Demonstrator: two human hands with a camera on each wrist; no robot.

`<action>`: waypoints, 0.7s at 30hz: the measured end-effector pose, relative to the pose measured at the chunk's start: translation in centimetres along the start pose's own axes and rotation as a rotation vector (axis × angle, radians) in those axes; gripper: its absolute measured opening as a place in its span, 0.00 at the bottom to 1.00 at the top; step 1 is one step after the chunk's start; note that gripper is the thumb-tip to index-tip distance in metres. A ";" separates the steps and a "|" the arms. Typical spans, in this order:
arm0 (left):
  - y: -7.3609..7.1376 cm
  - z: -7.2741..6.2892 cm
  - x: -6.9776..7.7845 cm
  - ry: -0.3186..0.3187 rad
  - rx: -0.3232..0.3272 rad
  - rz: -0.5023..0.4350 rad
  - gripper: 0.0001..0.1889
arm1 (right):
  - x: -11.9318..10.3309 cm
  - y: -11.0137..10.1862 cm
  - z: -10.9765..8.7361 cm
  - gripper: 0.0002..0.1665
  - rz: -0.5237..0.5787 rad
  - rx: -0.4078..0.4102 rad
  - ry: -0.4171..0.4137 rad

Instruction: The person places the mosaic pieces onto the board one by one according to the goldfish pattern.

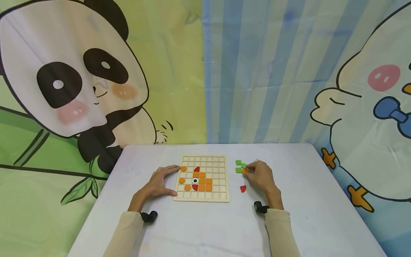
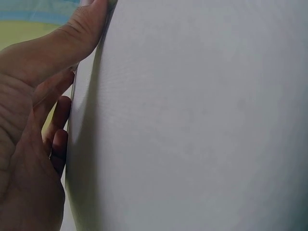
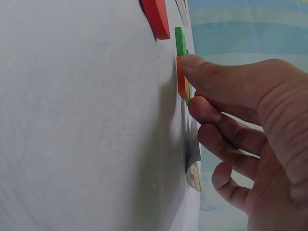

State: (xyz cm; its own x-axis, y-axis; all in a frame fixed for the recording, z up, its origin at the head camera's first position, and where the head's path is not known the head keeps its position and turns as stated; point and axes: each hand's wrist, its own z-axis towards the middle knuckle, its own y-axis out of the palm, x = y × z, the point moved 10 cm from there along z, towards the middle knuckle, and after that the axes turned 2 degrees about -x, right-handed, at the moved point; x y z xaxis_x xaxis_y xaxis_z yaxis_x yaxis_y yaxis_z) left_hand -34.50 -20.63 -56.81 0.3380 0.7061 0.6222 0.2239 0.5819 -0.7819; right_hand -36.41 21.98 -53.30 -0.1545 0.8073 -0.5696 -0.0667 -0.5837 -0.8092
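Note:
A square wooden grid board (image 1: pixel 221 198) lies on the table. My left hand (image 1: pixel 159 182) rests at its left edge, thumb by the near corner and fingers by the far part. On the board sit several orange squares (image 1: pixel 202 181), two red quarter-round pieces (image 1: pixel 197 169), a white tile with a black dot (image 1: pixel 195 181), and orange discs (image 1: pixel 181 181) down the left side. To the board's right, my right hand (image 1: pixel 262 175) pinches an orange square tile (image 3: pixel 182 79) between thumb and forefinger, close against several green square tiles (image 1: pixel 238 162).
A loose red quarter-round piece (image 1: pixel 243 189) lies on the white tabletop (image 1: pixel 205 228), near my right hand. Each wrist wears a small black camera (image 1: pixel 149 216). Behind the table's far edge hangs a printed curtain (image 1: pixel 244 89) with cartoon animals.

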 end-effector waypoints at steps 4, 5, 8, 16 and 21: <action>0.1 0.0 0.1 -0.001 -0.003 -0.002 0.59 | 0.3 0.3 0.1 0.18 -0.023 -0.022 0.008; 0.1 0.0 0.1 -0.002 -0.004 -0.002 0.59 | 0.4 0.4 0.1 0.18 -0.025 -0.028 0.015; 0.1 0.0 0.0 -0.003 -0.004 0.005 0.59 | 0.6 0.5 0.0 0.16 -0.027 -0.037 0.022; -0.1 0.1 -0.1 0.008 0.009 0.017 0.59 | 0.9 0.2 -0.5 0.15 -0.012 -0.058 0.038; -0.3 0.1 0.2 0.035 0.033 0.017 0.60 | 1.2 0.1 -0.6 0.14 -0.001 -0.062 0.028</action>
State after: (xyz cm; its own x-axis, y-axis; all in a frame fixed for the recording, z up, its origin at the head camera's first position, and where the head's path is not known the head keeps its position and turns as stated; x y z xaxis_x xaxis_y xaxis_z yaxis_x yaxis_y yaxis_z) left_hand -34.57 -20.68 -56.46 0.3735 0.7015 0.6069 0.1881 0.5834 -0.7901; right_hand -36.01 22.92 -54.19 -0.1266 0.8106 -0.5717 -0.0059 -0.5769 -0.8168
